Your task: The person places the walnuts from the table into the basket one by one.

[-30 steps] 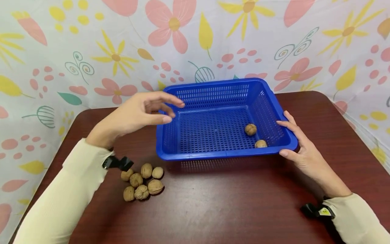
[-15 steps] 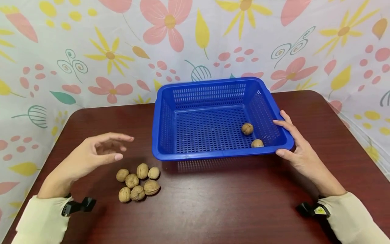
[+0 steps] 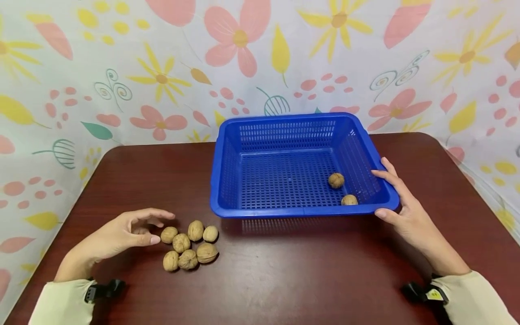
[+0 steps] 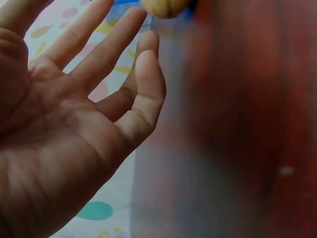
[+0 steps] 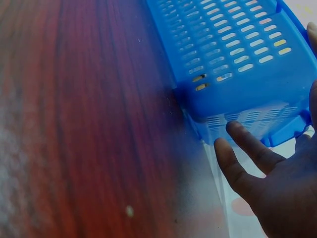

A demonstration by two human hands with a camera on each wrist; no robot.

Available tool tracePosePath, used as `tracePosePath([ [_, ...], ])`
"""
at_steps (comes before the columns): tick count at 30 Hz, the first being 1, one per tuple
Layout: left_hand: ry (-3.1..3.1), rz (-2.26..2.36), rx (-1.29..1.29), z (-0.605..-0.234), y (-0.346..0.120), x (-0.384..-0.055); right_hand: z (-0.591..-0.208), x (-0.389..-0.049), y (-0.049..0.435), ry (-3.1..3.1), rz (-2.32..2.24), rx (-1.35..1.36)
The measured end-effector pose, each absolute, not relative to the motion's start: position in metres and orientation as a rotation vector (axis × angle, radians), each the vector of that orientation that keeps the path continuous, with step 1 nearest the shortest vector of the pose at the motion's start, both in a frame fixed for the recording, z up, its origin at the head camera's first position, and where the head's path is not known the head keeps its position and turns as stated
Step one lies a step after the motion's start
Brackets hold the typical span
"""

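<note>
My left hand (image 3: 118,237) is beside the left edge of a cluster of several walnuts, thumb and fingers apart with nothing between them. Closest to its fingertips is one walnut (image 3: 169,234). The left wrist view shows the bent fingers (image 4: 150,79) and part of a walnut (image 4: 166,7) past their tips. With my right hand (image 3: 414,221) I hold the right front corner of a blue plastic basket (image 3: 284,212), thumb at the front rim and fingers over the right side. Inside it lie two walnuts, one (image 3: 336,180) on the mesh floor and another (image 3: 349,200) partly hidden by the front rim.
Everything stands on a dark red-brown wooden table (image 3: 284,280). Behind it hangs a white cloth (image 3: 170,36) printed with flowers. The basket is near the back of the table, right of the loose walnuts.
My left hand has moved from over the basket's left side, leftward and down to the walnut cluster. My right hand has stayed at the basket's corner.
</note>
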State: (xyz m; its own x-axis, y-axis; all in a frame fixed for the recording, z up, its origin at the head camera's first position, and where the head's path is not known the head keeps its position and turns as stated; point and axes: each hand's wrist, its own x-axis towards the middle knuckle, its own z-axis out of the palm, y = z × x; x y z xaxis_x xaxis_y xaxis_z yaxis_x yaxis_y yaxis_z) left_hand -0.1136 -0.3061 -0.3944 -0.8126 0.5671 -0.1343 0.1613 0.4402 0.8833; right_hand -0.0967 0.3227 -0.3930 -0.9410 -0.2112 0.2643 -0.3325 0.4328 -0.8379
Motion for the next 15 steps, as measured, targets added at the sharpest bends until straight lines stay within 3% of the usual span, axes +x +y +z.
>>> tracePosePath([
  [15, 2.231, 1.356, 0.656, -0.4069, -0.3072, -0.1127, -0.3943, -0.0981, 0.3225, -2.538, 1.59, 0.51],
])
